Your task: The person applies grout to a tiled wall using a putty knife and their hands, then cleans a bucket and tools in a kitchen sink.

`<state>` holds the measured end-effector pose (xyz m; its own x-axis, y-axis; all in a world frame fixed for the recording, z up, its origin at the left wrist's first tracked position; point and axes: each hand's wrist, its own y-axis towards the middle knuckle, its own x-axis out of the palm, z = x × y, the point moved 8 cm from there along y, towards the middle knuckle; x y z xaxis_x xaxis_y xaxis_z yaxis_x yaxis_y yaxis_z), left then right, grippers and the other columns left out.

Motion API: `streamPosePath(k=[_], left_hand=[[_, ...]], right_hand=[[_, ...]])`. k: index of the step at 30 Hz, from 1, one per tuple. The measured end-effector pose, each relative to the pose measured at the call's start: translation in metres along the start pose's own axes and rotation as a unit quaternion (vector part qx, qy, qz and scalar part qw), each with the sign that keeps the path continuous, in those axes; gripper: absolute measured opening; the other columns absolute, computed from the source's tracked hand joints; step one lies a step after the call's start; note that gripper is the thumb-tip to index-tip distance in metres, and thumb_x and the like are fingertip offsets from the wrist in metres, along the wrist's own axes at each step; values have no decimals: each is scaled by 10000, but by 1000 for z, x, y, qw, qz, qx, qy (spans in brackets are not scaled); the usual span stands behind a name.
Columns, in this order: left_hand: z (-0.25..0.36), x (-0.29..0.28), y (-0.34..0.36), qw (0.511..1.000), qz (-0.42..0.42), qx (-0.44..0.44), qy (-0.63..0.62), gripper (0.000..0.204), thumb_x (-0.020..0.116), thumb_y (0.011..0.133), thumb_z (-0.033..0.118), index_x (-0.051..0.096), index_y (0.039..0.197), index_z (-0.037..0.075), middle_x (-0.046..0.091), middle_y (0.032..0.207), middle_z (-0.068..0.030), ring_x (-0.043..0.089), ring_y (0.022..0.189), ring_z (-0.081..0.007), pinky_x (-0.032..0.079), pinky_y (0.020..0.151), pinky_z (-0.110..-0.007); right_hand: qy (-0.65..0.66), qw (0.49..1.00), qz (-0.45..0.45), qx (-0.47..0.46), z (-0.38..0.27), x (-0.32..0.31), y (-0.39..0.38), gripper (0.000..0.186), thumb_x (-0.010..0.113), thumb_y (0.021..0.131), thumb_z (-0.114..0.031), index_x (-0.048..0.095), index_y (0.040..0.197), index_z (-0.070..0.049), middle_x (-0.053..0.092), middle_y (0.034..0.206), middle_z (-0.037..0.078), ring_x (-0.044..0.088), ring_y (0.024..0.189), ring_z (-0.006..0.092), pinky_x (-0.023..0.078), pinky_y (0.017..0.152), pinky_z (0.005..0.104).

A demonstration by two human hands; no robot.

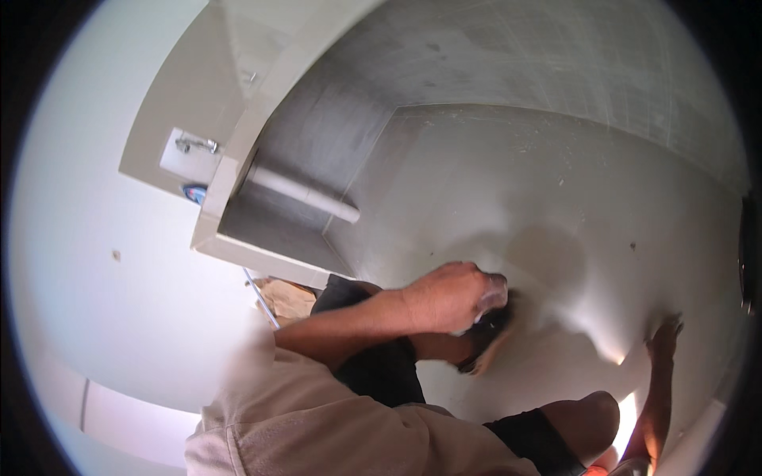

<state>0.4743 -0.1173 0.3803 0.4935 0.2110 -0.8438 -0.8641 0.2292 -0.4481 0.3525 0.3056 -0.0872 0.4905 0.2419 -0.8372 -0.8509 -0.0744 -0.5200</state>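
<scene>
My left hand [449, 297] is closed into a fist over the grey floor [476, 178], just above my foot in its dark shoe [486, 341]. A small pale grey piece [493, 293] shows at its knuckles, too unclear to name. Far to the right, my right arm reaches down, and my right hand [663, 330] rests at the floor surface with its fingers apart. Nothing shows in that hand, though it is small and dim. My knee [599, 416] is bent between the two arms.
A white pipe [305, 190] crosses a grey recess under a pale ledge [270, 259]. A metal tap [196, 146] is on the wall beyond. Brown crumpled material [287, 298] and a thin rod [261, 298] lie beside my left arm. A dark object [746, 254] stands at the right rim.
</scene>
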Motion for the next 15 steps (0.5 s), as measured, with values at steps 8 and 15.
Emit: streamPosePath(k=[8,15], left_hand=[[-40,35,-21,989,93,83,-82,249,595,950,276,621,936,29,657,729,-199,660,743,-414,498,678,-512],[-91,43,-70,968,50,99,-224,232,664,857,245,636,881,16,684,792,-176,672,791,-384,520,706,-488]], right_hand=[[51,989,-123,-60,-1,-28,-59,1127,685,805,-629,218,1518,108,128,1624,282,75,1515,424,68,1241,514],[101,991,-69,-48,-4,-30,-21,765,465,979,-615,355,1541,-107,361,1579,155,347,1449,342,244,1202,452]])
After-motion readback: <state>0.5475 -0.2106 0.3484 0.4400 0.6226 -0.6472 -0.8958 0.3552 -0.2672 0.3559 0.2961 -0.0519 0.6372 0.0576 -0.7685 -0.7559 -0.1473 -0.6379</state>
